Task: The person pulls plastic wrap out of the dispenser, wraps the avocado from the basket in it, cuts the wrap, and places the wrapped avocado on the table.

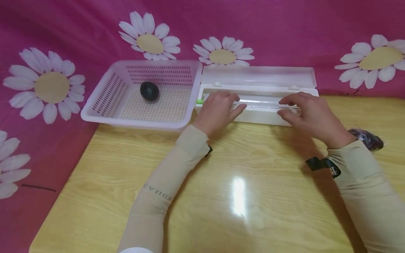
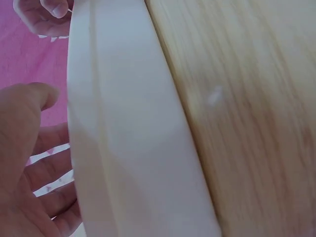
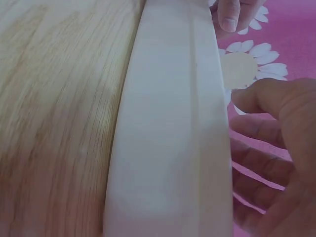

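Note:
A long white cling film dispenser (image 1: 262,116) lies on the table with its lid (image 1: 259,76) raised at the back. Inside it, the roll of clear film (image 1: 253,101) shows shiny between the hands. My left hand (image 1: 219,109) is over the left part of the dispenser, thumb and fingers bent and apart. Over the right part, my right hand (image 1: 308,114) has the same loose shape, with a gap between thumb and index finger. Both wrist views show the fingers reaching past the dispenser's front wall (image 2: 133,123), their tips partly hidden by it.
A pale plastic basket (image 1: 136,123) stands left of the dispenser, with a dark, egg-shaped object (image 1: 149,91) in it. A dark, film-wrapped bundle (image 1: 367,138) lies beside my right wrist. A flowered pink cloth (image 1: 278,28) hangs behind the wooden table (image 1: 209,196).

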### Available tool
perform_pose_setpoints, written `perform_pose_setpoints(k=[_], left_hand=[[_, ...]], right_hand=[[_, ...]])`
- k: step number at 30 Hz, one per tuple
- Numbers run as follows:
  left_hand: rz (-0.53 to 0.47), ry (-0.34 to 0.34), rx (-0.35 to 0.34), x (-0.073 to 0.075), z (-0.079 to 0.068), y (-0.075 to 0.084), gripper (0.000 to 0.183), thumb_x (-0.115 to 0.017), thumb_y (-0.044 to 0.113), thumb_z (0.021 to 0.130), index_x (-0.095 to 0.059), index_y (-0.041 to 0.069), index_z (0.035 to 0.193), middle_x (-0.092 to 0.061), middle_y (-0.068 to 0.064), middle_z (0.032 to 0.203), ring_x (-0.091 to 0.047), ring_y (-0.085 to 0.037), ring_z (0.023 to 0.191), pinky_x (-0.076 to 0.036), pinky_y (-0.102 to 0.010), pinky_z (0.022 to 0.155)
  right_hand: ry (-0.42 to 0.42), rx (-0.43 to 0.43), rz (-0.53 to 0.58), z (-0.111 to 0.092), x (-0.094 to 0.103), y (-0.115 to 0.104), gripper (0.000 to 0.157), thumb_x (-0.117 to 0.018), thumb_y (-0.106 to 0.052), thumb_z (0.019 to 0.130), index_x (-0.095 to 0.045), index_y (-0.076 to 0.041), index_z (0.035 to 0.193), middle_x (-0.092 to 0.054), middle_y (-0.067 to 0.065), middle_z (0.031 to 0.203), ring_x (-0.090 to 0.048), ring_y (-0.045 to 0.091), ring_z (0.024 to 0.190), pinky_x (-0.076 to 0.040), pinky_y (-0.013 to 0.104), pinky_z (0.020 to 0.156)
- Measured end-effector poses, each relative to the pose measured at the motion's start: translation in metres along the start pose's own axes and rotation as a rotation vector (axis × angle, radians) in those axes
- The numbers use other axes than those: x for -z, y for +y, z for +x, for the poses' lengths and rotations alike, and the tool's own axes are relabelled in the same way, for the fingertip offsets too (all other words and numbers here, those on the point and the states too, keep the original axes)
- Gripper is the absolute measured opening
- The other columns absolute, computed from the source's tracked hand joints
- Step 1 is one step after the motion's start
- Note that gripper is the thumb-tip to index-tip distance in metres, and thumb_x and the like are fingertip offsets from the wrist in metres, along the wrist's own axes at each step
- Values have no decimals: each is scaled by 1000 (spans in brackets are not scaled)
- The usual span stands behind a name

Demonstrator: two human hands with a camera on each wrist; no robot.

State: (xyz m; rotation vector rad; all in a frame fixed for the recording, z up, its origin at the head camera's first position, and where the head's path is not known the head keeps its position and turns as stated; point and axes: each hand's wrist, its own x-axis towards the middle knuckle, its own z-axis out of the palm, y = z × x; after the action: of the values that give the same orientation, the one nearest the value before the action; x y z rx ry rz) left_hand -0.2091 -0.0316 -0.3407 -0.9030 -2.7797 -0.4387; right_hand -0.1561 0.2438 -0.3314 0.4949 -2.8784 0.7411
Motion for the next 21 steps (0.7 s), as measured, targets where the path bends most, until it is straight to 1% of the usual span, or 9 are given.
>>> perform_pose_setpoints(k=[3, 6, 10, 14, 18, 21], left_hand=[[-5, -25, 1, -4, -2, -4, 41, -58, 46, 104, -76, 12, 116, -78, -1, 113, -72, -22, 107, -55, -35, 98], [-17, -48, 7, -6, -3, -6, 42, -56, 47, 105, -77, 13, 115, -78, -1, 105, -71, -21, 98, -56, -34, 90], [-31, -51, 9, -8, -4, -10, 43, -54, 48, 106, -78, 12, 111, -76, -1, 90, -69, -21, 90, -55, -34, 85], [-33, -48, 4, -10, -4, -12, 44, -53, 48, 106, -78, 12, 106, -72, 0, 81, -68, -20, 83, -55, -34, 81], [-39, -59, 0, -9, -3, -13, 45, -52, 49, 106, -78, 12, 107, -72, 0, 81, -67, -18, 79, -54, -32, 76], [-49, -75, 11, -8, -3, -14, 47, -52, 50, 106, -79, 12, 109, -77, -1, 90, -71, -17, 84, -56, -31, 80]], right_hand=[[-22, 8, -6, 4, -5, 1, 31, -71, -25, 96, -71, -4, 119, -73, 22, 117, -66, 40, 107, -50, 57, 91], [-26, 28, -14, 8, -9, 1, 31, -74, -24, 94, -73, -3, 117, -74, 23, 114, -68, 40, 105, -51, 58, 91], [-18, 63, -26, 12, -12, 3, 31, -76, -22, 92, -75, -1, 115, -76, 23, 112, -71, 40, 104, -53, 58, 92], [-20, 71, -32, 14, -14, 4, 31, -77, -22, 91, -75, -1, 113, -77, 22, 110, -71, 40, 102, -53, 57, 91], [-40, 47, -37, 15, -12, 5, 32, -77, -25, 91, -76, -2, 113, -77, 21, 109, -71, 38, 102, -53, 57, 91], [-66, 29, -45, 16, -10, 6, 35, -77, -29, 92, -76, -1, 113, -77, 22, 110, -70, 39, 103, -52, 58, 92]])
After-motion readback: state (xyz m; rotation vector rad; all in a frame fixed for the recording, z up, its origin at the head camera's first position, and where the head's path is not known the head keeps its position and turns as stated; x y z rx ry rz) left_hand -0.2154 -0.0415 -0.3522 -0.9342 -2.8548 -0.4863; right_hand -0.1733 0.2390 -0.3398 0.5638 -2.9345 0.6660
